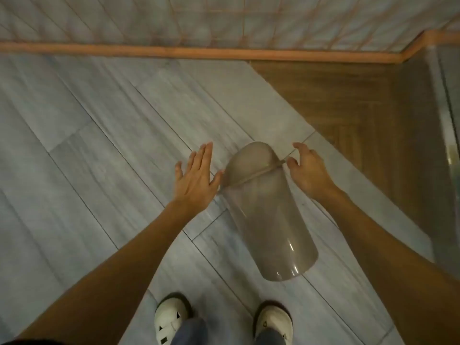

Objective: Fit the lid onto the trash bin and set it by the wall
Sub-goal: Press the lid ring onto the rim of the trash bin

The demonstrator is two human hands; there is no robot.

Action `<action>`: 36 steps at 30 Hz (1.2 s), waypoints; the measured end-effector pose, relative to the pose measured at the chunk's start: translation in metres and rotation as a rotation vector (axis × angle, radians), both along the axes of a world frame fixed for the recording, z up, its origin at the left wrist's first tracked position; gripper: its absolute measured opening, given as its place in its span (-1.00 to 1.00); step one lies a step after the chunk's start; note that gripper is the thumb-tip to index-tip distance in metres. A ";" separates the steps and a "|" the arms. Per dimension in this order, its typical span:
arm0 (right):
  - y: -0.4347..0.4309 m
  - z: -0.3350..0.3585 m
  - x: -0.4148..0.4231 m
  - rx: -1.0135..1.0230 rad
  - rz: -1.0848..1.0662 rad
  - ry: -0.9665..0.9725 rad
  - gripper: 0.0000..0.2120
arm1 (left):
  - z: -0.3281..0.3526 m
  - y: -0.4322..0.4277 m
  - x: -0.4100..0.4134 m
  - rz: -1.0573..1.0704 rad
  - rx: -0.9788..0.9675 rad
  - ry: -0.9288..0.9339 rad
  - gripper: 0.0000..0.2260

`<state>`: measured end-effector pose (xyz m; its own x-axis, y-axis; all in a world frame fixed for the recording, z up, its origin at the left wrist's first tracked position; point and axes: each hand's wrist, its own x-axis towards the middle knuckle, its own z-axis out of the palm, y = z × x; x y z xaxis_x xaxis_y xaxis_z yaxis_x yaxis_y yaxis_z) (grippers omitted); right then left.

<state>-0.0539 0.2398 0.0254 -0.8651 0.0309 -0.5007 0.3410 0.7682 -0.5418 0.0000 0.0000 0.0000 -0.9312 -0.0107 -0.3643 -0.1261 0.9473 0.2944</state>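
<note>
Looking down, we note a taupe trash bin (271, 220) on the grey tiled floor (99, 158), standing in front of our two white shoes (171, 319) and nearer the right one. The domed lid (251, 160) sits on the bin's top, its rim meeting the body along a raised seam; whether it is fully seated we cannot tell. The bin stands well apart from the wall (224, 18) and its orange baseboard (174, 52) at the far edge of the floor, and near the edge where the tiles give way to a brown wood strip (336, 100) on the right. Our left hand (196, 175) is spread flat, fingers straight and released, thumb tip just at the seam on the bin's left side. Our right hand (308, 168) is loosely curled and released, thumb just beside the rim on the right, grasping nothing. Both forearms are bare. Motion blur softens the edges.
</note>
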 end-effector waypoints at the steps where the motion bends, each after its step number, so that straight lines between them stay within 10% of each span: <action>1: 0.000 -0.011 -0.001 -0.022 -0.042 -0.019 -0.54 | -0.011 0.000 0.003 0.055 0.042 -0.023 -0.38; 11: -0.016 -0.075 -0.011 -0.168 -0.421 -0.251 -0.55 | -0.067 0.015 0.004 0.739 0.537 -0.378 -0.41; 16: -0.024 -0.076 -0.014 -0.223 -0.509 -0.280 -0.58 | -0.067 0.017 0.001 1.045 0.809 -0.456 -0.77; 36: -0.014 -0.026 -0.011 -0.421 -0.675 0.029 -0.84 | -0.002 0.021 0.006 1.105 1.070 -0.243 -0.81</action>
